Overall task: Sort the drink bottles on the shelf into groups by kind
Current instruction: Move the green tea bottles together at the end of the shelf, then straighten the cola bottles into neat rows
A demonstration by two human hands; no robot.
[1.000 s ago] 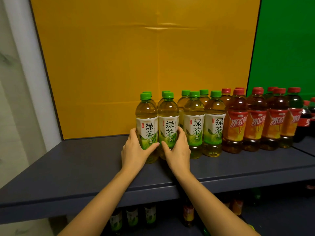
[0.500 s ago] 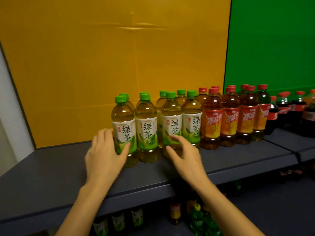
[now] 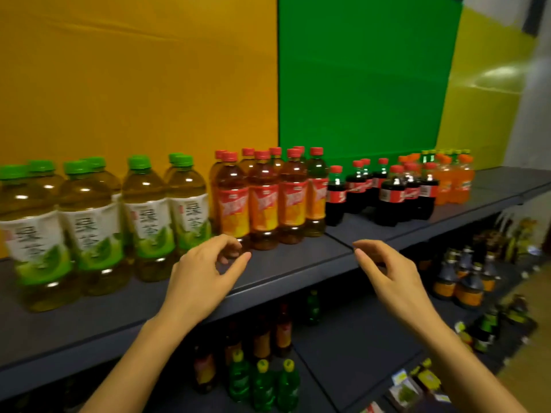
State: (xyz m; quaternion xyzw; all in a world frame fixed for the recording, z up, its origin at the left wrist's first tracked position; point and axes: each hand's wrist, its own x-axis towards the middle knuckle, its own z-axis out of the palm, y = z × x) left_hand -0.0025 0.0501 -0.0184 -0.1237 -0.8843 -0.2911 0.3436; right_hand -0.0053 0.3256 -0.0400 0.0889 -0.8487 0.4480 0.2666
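Drink bottles: four groups stand in a row on the shelf, from the left edge of the frame to the upper right.
Shelf [image 3: 298, 263]: dark grey board across the middle of the frame, yellow and green panels behind it.
Green tea bottles [image 3: 89, 231]: left of the frame, green caps, white and green labels, packed side by side.
Red tea bottles [image 3: 264, 201]: centre, red caps, orange labels, just beside the green tea group.
Cola bottles [image 3: 393, 198]: right of centre, dark, red caps, loosely clustered.
Orange soda bottles [image 3: 459, 183]: upper right, furthest along the row.
Lower shelf bottles [image 3: 262, 383]: bottom centre, blurred.
Left hand [image 3: 202, 272]: centre, fingers loosely curled, empty, just before the nearest red tea bottle.
Right hand [image 3: 387, 269]: right of centre, fingers loosely curled, empty, over the shelf's front edge.
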